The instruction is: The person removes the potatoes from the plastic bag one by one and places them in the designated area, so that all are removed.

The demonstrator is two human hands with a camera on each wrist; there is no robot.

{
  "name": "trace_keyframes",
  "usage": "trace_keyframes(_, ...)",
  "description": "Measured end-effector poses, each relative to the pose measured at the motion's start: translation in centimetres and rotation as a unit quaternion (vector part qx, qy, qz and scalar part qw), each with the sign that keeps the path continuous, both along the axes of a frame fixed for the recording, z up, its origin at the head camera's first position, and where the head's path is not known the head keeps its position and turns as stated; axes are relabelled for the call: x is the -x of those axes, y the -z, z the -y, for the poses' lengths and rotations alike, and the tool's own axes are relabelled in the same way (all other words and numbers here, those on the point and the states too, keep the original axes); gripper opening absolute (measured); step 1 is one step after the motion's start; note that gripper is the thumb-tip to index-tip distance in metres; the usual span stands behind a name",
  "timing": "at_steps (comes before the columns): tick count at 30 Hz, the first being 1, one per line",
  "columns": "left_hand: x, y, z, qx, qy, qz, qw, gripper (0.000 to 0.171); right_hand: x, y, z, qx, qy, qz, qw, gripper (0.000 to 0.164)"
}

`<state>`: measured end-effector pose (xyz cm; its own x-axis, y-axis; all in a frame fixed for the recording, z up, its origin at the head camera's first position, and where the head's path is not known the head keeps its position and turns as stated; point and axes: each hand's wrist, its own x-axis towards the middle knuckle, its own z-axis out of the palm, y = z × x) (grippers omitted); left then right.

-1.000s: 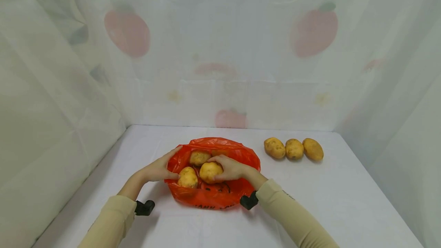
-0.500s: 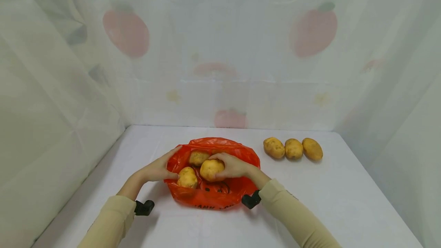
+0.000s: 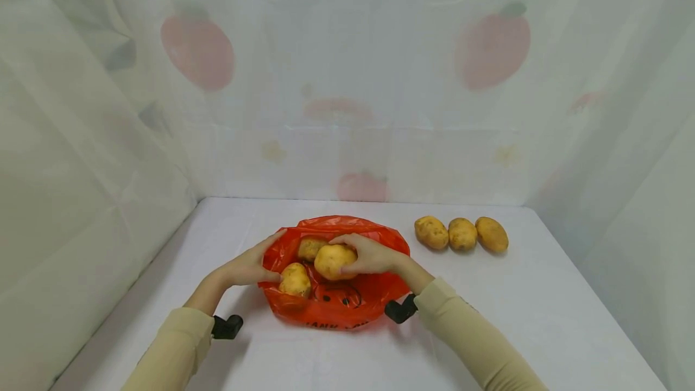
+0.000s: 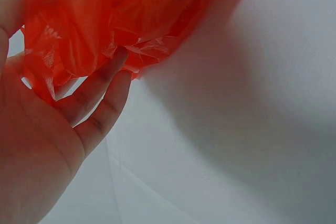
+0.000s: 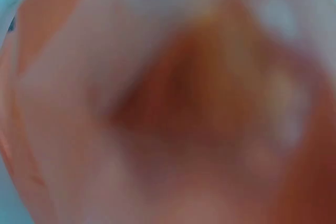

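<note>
A red plastic bag [image 3: 293, 309] lies with its mouth spread wide in the middle of the table. My left hand [image 3: 247, 267] grips the bag's left edge, and in the left wrist view its fingers [image 4: 100, 111] press on the film from outside. Within the mouth, my right hand [image 3: 374, 255] holds a potato [image 3: 331, 262], fingers over the top and thumb at its near side. Another potato [image 3: 295, 280] sits in the bag by my left thumb, and one more potato [image 3: 310, 248] lies behind the held one, partly covered. The right wrist view is badly blurred.
Three potatoes stand in a row at the back right of the white table [image 3: 488, 306]: a left one [image 3: 431, 233], a middle one [image 3: 463, 235] and a right one [image 3: 492, 235]. White fabric walls [image 3: 434, 162] enclose the back and sides.
My right hand has raised the potato slightly and drawn back a little to the right, uncovering more of the bag's printed face below. The left hand has stayed at the bag's edge.
</note>
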<state>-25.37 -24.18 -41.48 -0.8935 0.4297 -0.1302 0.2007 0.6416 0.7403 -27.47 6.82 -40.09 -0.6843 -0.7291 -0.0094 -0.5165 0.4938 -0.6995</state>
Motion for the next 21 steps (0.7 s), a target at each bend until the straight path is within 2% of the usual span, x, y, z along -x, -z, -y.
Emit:
trace_keyframes(5, 0.1, 0.0, 0.1, -0.001, 0.000, 0.004, 1.0000, 0.099, -0.1, -0.5, -0.2, 0.001, -0.002, 0.001, 1.000, 0.056)
trace_keyframes(12, 0.2, 0.2, 0.2, -0.005, 0.000, 0.009, 1.0000, 0.099, 0.0, -1.3, -0.6, 0.011, 0.015, -0.004, 1.000, 0.059)
trace_keyframes(21, -0.2, -0.4, 0.1, -0.005, 0.007, 0.004, 1.0000, 0.099, -0.2, -3.9, -1.8, 0.056, 0.024, -0.009, 0.998, 0.060)
